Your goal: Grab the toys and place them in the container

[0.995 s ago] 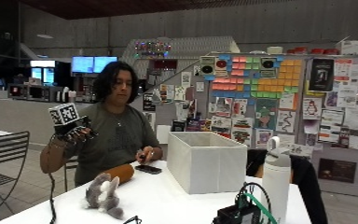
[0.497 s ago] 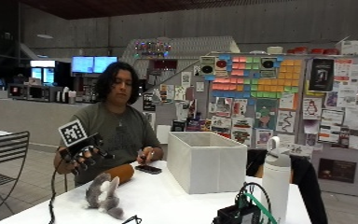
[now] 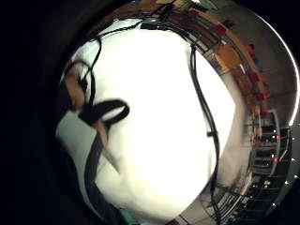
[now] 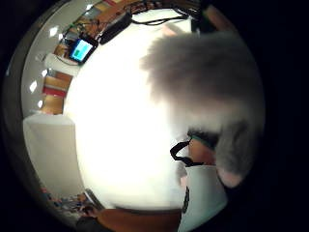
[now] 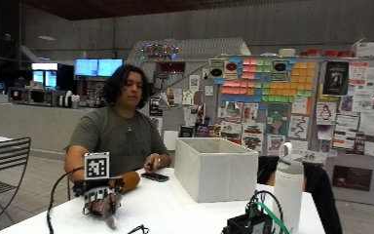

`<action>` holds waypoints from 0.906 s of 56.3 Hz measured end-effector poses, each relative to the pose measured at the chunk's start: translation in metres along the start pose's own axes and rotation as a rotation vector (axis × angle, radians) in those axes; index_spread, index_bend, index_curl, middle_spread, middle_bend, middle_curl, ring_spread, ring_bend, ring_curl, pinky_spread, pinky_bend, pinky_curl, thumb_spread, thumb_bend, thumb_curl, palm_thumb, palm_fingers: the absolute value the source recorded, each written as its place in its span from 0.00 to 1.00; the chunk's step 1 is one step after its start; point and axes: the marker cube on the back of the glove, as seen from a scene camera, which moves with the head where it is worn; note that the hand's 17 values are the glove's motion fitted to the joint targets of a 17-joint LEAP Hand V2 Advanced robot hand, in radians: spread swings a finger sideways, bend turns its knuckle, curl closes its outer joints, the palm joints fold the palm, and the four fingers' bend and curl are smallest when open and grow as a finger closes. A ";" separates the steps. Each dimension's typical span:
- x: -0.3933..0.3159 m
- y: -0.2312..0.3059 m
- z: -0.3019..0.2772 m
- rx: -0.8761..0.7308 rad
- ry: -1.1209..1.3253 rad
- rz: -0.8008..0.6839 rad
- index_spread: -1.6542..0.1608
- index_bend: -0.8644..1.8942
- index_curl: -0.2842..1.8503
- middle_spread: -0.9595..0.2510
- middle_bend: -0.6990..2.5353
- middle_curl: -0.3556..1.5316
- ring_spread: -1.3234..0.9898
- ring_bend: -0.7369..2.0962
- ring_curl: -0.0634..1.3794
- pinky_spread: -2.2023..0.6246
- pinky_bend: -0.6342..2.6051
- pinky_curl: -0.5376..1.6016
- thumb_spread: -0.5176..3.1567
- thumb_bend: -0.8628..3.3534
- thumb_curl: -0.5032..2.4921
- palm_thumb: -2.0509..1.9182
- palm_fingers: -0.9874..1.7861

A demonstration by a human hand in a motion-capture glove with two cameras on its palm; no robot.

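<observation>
My gloved right hand [image 5: 99, 196] has come down onto a grey plush toy [image 5: 111, 221] near the table's front left corner. It hides most of the toy; only a grey limb shows below it. In the thumb side palm view the grey plush [image 4: 207, 82] is close to the palm. My fingers [image 3: 104, 140] look fairly straight over the white tabletop, not curled round the toy. An orange plush toy [image 5: 130, 180] lies just behind my hand. The white fabric container [image 5: 216, 170] stands open-topped at mid-table, to the right.
A dark phone [image 5: 155, 177] lies under the person's bare hand beside the container. A white bottle [image 5: 289, 187] and a black device with cables [image 5: 249, 224] sit at the front right. A black cable [image 3: 204, 108] runs across the table [image 5: 174, 209].
My hand has dropped from chest height down to the table and now rests on the grey plush toy. The toys and the container have not moved.
</observation>
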 end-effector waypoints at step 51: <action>-0.413 0.103 -0.384 0.150 -0.784 -0.770 0.68 0.42 0.23 0.42 0.45 0.57 0.41 0.72 0.43 0.63 0.54 0.48 0.32 0.22 0.46 0.69 0.74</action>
